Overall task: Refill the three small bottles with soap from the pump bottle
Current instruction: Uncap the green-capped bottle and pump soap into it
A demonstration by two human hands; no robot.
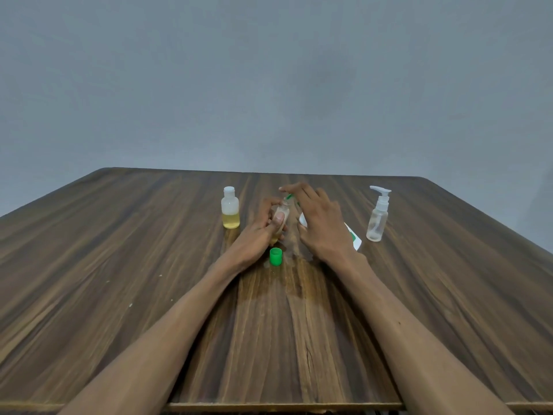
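Observation:
My left hand [263,232] grips a small clear bottle [281,215] with its mouth open, held tilted just above the wooden table [149,265]. Its mouth sits at the green spout [288,196] of the white pump bottle [354,238]. My right hand [321,223] lies over that pump bottle with fingers stretched out across its top and hides most of it. A green cap [275,256] stands loose on the table just in front of my left hand. To the left stands a white-capped small bottle [230,212], partly full of yellow soap. A clear spray-top bottle [377,217] stands to the right.
The table's far edge [269,172] meets a plain grey wall. Its near edge [284,406] runs below my forearms. A shiny wet patch [287,283] lies on the wood in front of the green cap.

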